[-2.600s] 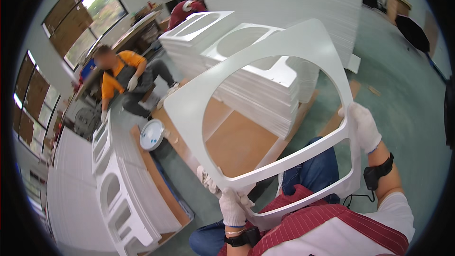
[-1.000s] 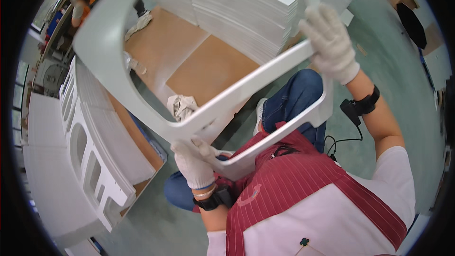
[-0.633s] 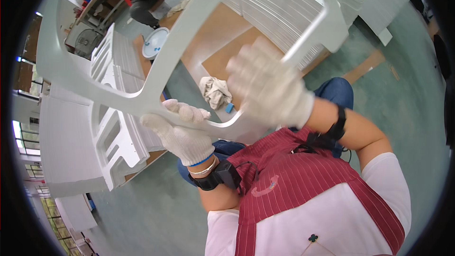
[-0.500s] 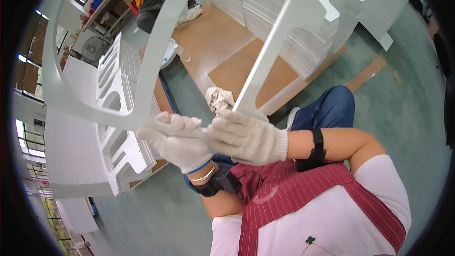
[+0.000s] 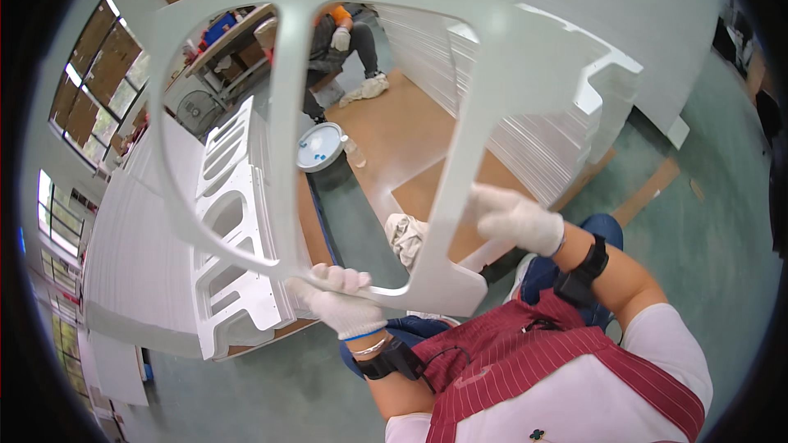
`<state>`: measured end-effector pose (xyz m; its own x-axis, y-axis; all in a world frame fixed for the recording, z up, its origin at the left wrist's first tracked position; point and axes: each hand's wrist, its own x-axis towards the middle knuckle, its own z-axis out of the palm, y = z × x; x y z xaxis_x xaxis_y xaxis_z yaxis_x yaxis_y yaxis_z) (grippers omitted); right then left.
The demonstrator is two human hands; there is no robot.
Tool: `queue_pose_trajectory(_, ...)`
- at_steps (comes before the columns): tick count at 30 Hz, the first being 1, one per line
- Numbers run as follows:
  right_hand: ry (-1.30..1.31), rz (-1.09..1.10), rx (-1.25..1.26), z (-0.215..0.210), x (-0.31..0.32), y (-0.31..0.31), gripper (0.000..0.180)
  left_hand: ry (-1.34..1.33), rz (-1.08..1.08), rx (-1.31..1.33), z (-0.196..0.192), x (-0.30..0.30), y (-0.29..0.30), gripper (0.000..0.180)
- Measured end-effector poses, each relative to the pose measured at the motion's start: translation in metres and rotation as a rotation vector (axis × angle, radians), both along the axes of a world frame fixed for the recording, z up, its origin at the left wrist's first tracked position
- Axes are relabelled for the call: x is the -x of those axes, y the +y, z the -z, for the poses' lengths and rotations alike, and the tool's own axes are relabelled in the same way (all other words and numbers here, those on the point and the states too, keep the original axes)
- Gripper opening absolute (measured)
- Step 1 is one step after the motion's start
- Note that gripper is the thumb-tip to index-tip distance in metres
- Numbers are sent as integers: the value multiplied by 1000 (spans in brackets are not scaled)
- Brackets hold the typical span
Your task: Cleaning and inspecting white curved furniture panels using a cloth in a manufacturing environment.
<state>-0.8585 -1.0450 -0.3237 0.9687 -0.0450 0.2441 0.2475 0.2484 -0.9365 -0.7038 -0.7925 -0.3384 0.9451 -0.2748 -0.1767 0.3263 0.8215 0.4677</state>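
Note:
A large white panel with big rounded cutouts (image 5: 285, 139) stands raised and tilted in front of me. My left hand (image 5: 341, 299), in a pale knit glove, is closed around its lower edge, with the fingers showing on the near rim. My right hand (image 5: 525, 221), gloved the same way, is beside the panel's right-hand bar. Its fingers are stretched out and slightly blurred; whether they touch the bar I cannot tell. Through the lower opening a crumpled whitish cloth (image 5: 405, 238) shows on the brown board beyond.
White cut-out panels (image 5: 246, 246) stand stacked at the left; another tall stack (image 5: 525, 156) rises at the right on a brown board (image 5: 414, 119). A round white lid or tub (image 5: 320, 146) and a clear bottle (image 5: 354, 152) lie farther off. Another person (image 5: 332, 45) sits beyond the panel.
The panel has shifted right and down in view, and its lower right corner now shows. My right hand has parted from my left and moved right, to the panel's side bar.

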Motion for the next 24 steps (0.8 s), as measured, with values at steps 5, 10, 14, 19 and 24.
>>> queue_pose_trajectory(5, 107, -448, 200, -1, -6, 37, 92, 90, 218, 40, -3, 10, -29, 57)
queue_pose_trajectory(10, 490, -575, -519, 34, 12, 39, 109, 148, 346, 264, 11, -1, -46, 62)
queue_pose_trajectory(14, 535, -765, -1046, 41, 3, 42, 104, 216, 314, 319, 10, -12, -54, 63)
queue_pose_trajectory(19, 505, -489, -691, 40, -6, 50, 94, 58, 457, 407, 60, -43, -63, 62)
queue_pose_trajectory(24, 428, -345, -513, 6, -30, 57, 92, -1, 431, -204, 5, -32, -73, 62)
